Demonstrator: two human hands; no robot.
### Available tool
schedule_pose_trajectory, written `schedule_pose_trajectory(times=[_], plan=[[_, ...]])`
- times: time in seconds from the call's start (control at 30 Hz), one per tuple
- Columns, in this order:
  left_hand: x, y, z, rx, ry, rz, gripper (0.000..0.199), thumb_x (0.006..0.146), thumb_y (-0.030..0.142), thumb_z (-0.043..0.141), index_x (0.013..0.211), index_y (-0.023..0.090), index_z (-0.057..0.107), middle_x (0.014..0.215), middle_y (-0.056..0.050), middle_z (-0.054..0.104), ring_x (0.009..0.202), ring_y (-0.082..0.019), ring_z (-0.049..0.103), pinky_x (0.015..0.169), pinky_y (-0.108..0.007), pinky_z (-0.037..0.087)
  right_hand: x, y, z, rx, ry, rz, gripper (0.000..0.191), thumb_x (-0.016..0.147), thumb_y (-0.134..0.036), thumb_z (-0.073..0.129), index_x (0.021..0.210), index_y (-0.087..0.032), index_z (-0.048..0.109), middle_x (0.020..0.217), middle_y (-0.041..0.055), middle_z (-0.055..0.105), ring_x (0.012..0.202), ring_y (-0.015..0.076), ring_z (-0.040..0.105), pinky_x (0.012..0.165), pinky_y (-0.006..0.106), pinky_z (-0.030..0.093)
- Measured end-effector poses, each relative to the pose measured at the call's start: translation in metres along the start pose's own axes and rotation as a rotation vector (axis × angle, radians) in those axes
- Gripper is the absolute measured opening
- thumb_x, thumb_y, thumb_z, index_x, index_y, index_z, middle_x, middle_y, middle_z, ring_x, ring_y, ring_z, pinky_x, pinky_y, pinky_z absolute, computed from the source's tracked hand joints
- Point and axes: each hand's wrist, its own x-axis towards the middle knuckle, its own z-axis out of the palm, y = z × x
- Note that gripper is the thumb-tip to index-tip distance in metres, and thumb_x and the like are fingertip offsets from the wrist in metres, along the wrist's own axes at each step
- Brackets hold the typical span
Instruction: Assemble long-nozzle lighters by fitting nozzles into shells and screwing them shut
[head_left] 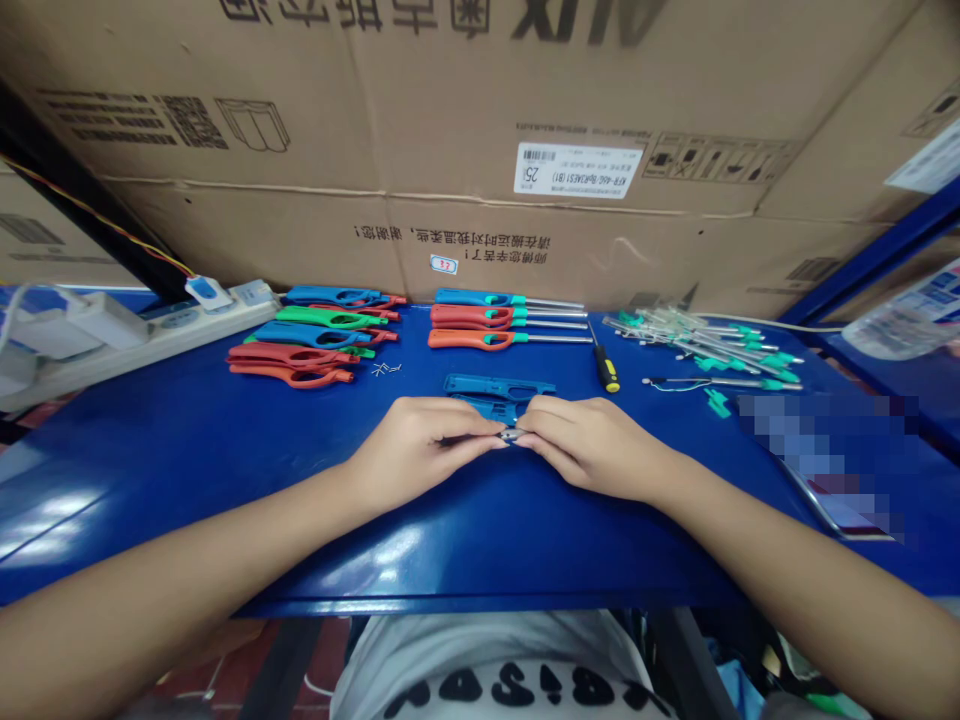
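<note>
Between the fingertips of both hands is a small grey metallic-looking part [512, 435], mostly covered by the fingers. My left hand [416, 445] pinches it from one side, while my right hand [592, 445] pinches it from the other. Its exact kind is too small to make out. Just behind the fingers lie two blue lighter shell halves; the upper blue shell half [499, 384] is in plain sight, and the lower blue shell half [489, 408] is partly hidden by the hands.
Coloured lighter shells [300, 352] lie at left beside small screws [386, 369] and a power strip [202, 325]. Long-necked lighters [469, 340] sit at the back. A screwdriver [606, 368], metal tubes with green ends [720, 345] and a phone [832, 480] are to the right.
</note>
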Motion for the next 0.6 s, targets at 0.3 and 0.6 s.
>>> schedule_pose_trajectory(times=[0.3, 0.6], plan=[[0.001, 0.000, 0.001, -0.110, -0.095, -0.186, 0.005, 0.085, 0.018, 0.078, 0.089, 0.016, 0.080, 0.080, -0.002, 0.078, 0.069, -0.012, 0.072, 0.066, -0.018, 0.054, -0.001, -0.006, -0.004, -0.249, 0.080, -0.128, 0.031, 0.107, -0.025, 0.041, 0.089, -0.015, 0.065, 0.082, 0.0031, 0.068, 0.064, 0.0128, 0.054, 0.056, 0.030, 0.029], [0.002, 0.005, 0.004, -0.075, -0.076, -0.220, 0.007, 0.086, 0.019, 0.077, 0.092, 0.017, 0.078, 0.081, 0.000, 0.077, 0.065, -0.008, 0.066, 0.060, -0.016, 0.048, 0.002, -0.012, -0.005, -0.037, -0.097, 0.073, 0.027, 0.106, -0.031, 0.039, 0.097, -0.015, 0.059, 0.092, 0.0067, 0.066, 0.068, 0.0142, 0.056, 0.057, 0.028, 0.028]])
